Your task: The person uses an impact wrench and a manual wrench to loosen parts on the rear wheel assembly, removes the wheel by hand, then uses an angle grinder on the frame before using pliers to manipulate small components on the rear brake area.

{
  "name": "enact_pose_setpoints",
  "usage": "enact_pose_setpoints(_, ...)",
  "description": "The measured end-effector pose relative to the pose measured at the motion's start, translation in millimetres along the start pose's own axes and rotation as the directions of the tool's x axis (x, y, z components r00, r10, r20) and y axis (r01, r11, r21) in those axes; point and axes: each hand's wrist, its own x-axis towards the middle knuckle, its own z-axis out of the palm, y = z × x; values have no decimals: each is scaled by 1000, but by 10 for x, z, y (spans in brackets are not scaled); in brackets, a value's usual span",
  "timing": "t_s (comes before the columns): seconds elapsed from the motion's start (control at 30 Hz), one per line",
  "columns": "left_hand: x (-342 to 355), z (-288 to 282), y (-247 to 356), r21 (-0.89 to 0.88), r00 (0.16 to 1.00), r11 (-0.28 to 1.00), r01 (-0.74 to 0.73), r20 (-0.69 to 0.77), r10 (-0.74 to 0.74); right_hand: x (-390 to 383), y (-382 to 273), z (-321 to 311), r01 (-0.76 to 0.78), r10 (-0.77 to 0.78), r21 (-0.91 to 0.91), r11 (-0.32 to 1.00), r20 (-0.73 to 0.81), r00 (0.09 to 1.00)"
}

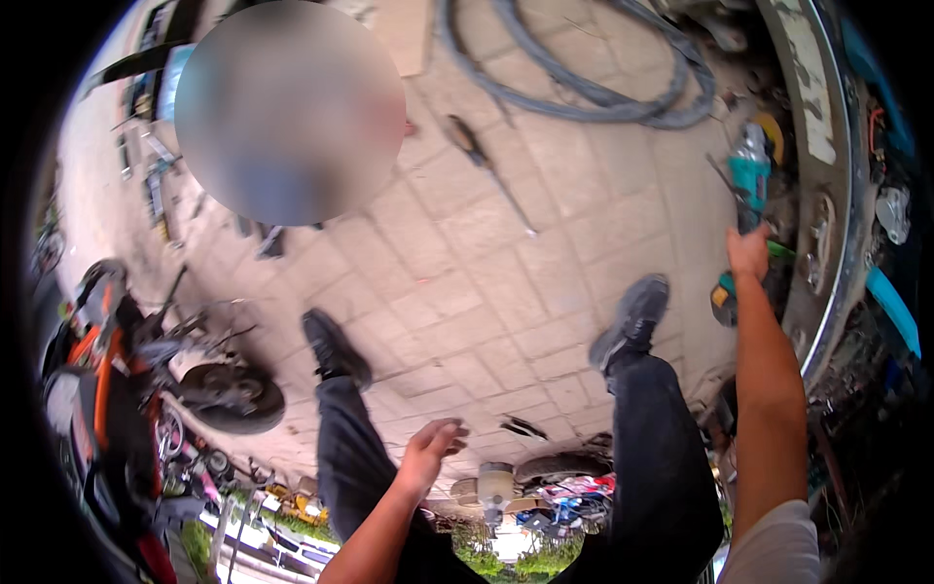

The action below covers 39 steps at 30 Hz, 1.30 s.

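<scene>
My right hand [747, 251] grips the rear handle of a teal angle grinder [750, 173] with a yellow disc, held at the right beside a metal ledge. Just below that hand is a second green and dark tool [725, 297], partly hidden. My left hand [435, 451] hangs empty at the lower middle, fingers loosely curled and apart, over the paving between my legs. A long screwdriver [467, 141] with a black and orange handle lies on the floor ahead. A small dark tool [522, 426] is on the paving near my left hand.
Grey hoses [681, 105] lie coiled at the top. An orange motorbike [107, 380] and a wheel [229, 394] stand at the left. A metal ledge [817, 136] runs along the right. A blurred circle hides much of the upper left, with scattered tools [158, 195] beside it.
</scene>
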Motion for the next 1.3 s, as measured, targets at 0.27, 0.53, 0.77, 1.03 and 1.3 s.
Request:
enact_pose_setpoints(0.27, -754, -468, -401, -133, 970, 967, -216, -145, 197, -2700, -405, -697, 190, -341, 565, 803, 175, 924)
enact_pose_setpoints(0.53, -1166, -1299, -440, -432, 878, 766, -476, -176, 446, -5680, -1014, -1608, 547, -660, 372, 750, 364, 657)
enact_pose_setpoints(0.77, -1618, -2466, -894, -729, 843, 493, -475, -216, 493, -7554, -1445, -1446, 725, -732, 251, 641, 484, 479)
enact_pose_setpoints(1.03, -992, -3259, -867, -515, 723, 520, -681, -586, 367, -8117, -2091, -496, 821, -851, 332, 463, 424, 308)
enact_pose_setpoints(1.3, 542, -4241, -685, -375, 374, 121, -919, -734, 568, -8181, -3155, 431, 814, -953, 531, 234, 292, 84)
